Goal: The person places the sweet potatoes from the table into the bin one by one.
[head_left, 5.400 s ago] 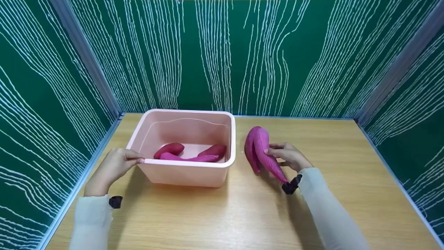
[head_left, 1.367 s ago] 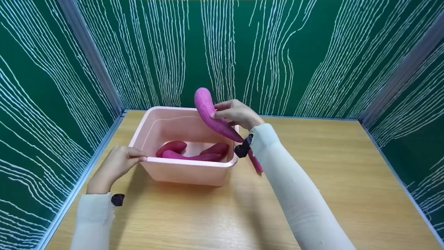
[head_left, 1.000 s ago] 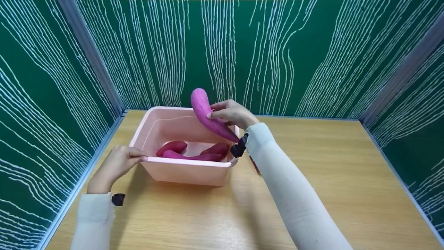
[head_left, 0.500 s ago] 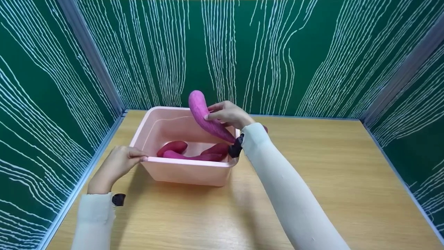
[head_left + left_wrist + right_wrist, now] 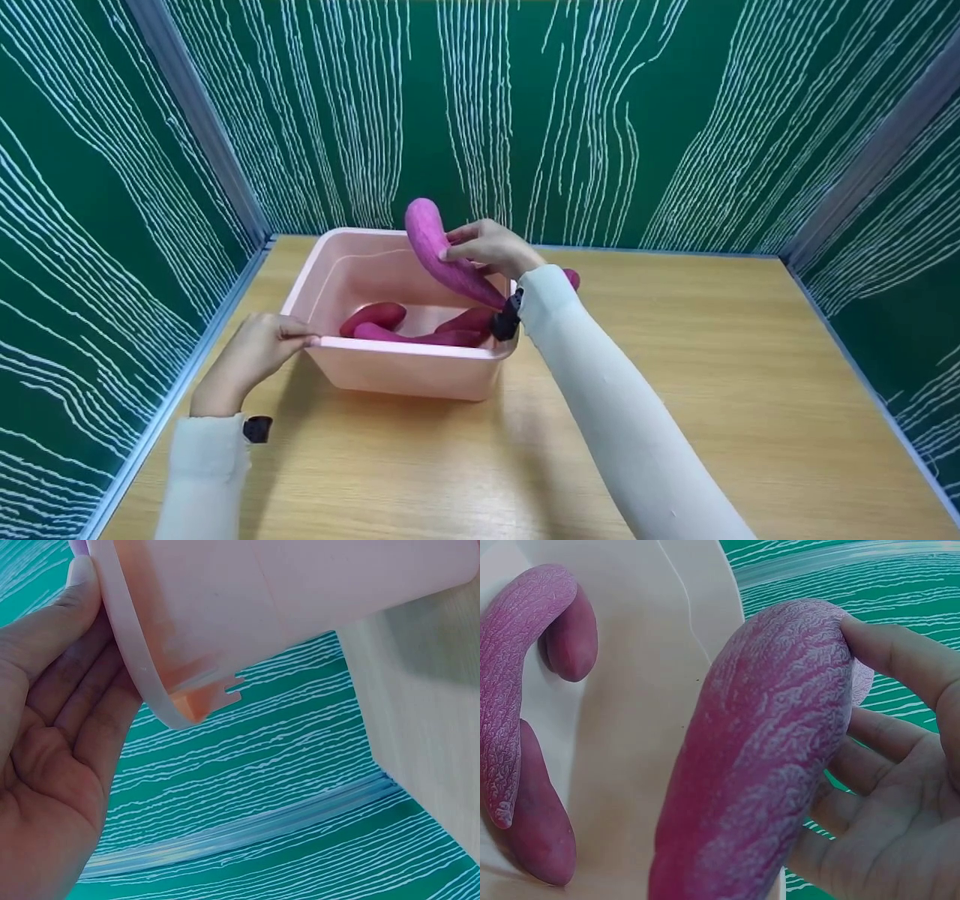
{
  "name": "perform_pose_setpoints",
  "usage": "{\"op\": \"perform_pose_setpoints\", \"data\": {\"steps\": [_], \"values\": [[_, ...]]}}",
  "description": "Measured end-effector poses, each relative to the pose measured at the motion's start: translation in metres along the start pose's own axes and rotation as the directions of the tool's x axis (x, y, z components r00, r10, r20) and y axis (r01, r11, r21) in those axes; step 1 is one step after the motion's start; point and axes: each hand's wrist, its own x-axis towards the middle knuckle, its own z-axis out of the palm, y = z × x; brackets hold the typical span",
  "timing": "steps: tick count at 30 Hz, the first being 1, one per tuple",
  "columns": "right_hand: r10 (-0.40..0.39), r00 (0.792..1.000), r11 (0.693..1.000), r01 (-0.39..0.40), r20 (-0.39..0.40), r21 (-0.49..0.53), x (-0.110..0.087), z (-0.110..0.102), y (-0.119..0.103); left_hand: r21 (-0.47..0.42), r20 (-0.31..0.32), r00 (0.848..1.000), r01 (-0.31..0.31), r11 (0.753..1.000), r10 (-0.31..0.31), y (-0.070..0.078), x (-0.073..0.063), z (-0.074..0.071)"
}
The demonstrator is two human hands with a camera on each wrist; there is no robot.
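My left hand (image 5: 259, 352) grips the front-left corner of a pale pink plastic bin (image 5: 405, 379), thumb and fingers pinching its rim (image 5: 131, 637). Over the bin's right side, my right hand (image 5: 495, 249) holds a curved pink vegetable, like a long sweet potato (image 5: 435, 247). Its rounded end points up and its thin end slants down toward my wrist. In the right wrist view, its skin (image 5: 765, 742) looks wrinkled, with the thumb on one side and fingers on the other. Inside lie a similar pink one (image 5: 405, 337) and two darker red pieces (image 5: 375, 318).
Beyond my right forearm, the end of another pink vegetable (image 5: 572, 279) shows on the wooden table (image 5: 720, 360); the rest is hidden. Green walls with white wavy lines (image 5: 570, 135) and grey corner posts (image 5: 199, 112) enclose the table on the back and sides.
My right hand has lifted the pink vegetable from the table right of the bin and carried it left over the bin. Lately it drifts slightly left and down. My left hand stays on the rim.
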Motion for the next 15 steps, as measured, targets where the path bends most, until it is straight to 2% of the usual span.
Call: {"op": "perform_pose_setpoints", "data": {"steps": [5, 15], "values": [[-0.008, 1.000, 1.000, 0.008, 0.010, -0.010, 0.0010, 0.0009, 0.0020, 0.029, -0.023, 0.999, -0.030, 0.999, 0.030, -0.0007, 0.0007, 0.0015], [-0.002, 1.000, 1.000, 0.002, -0.007, -0.023, 0.0001, 0.0042, 0.0050, 0.008, 0.003, 1.000, 0.007, 1.000, -0.007, -0.0015, 0.0016, 0.0012]]}}
